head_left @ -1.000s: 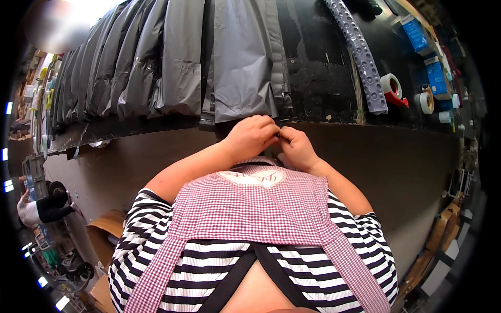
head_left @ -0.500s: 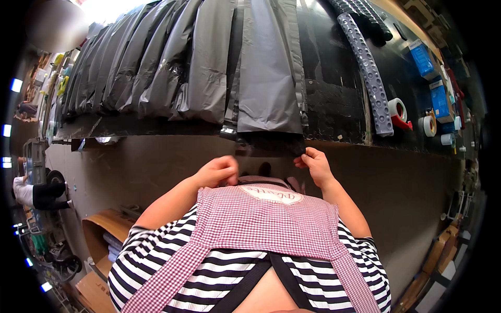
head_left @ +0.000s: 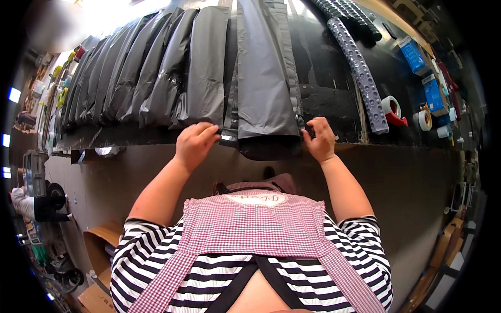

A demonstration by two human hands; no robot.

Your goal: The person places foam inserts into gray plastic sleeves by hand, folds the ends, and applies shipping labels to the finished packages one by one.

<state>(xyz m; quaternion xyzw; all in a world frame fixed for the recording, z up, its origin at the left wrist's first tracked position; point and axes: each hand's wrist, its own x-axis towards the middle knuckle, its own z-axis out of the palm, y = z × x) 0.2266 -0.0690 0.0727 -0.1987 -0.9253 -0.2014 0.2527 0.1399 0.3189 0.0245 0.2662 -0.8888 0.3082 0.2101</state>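
Note:
A long grey plastic bag (head_left: 265, 88), filled out along its length, lies on the black table, its dark open end (head_left: 270, 147) hanging over the front edge. Just left of this bag is my left hand (head_left: 194, 145), fingers bent and tips drawn together at the bag's left edge. Whether anything is pinched there is hidden. At the right edge of the bag, my right hand (head_left: 321, 138) has its thumb and forefinger apart, the other fingers curled. Nothing shows between them.
Several filled grey bags (head_left: 201, 78) lie side by side on the left. Right of me on the table (head_left: 334, 112) are a grey dimpled roll (head_left: 360, 78), black textured rolls (head_left: 352, 18), a red tape dispenser (head_left: 395, 119), tape rolls (head_left: 425, 120) and blue boxes (head_left: 434, 95). A cardboard box (head_left: 99, 242) stands lower left.
Both hands have moved forward, up to the table's front edge. My left hand has shifted left, and my right hand has left the bag's hanging end.

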